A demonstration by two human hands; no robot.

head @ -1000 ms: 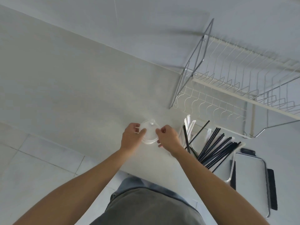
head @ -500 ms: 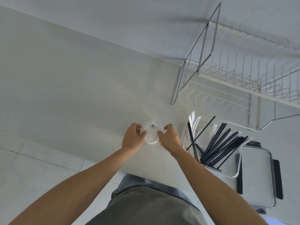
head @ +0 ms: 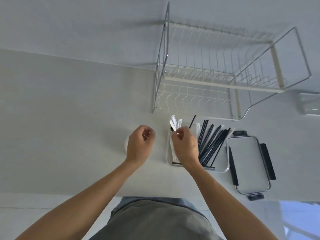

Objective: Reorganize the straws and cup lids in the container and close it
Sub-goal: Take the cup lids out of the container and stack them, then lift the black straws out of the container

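Observation:
A clear rectangular container [head: 223, 170] stands on the pale counter. Several black straws [head: 210, 143] lean in its right part and white wrapped straws [head: 173, 122] stick out of its left part. My right hand [head: 186, 148] hovers over the container, fingertips pinched at the white wrapped straws. My left hand [head: 140, 144] hangs left of the container with loosely curled fingers and nothing in it. A white cup lid [head: 125, 144] lies on the counter under it, mostly hidden. The container's lid [head: 247, 163], with black clasps, lies flat to the right.
A wire dish rack [head: 216, 75] stands behind the container against the wall. A clear jar [head: 310, 104] sits at the far right edge. The counter's front edge [head: 69, 193] runs just in front of my body, with tiled floor below.
Both hands let go of the cup lid, which now lies on the counter. My right hand moved right to the white straws in the container. The view shifted right.

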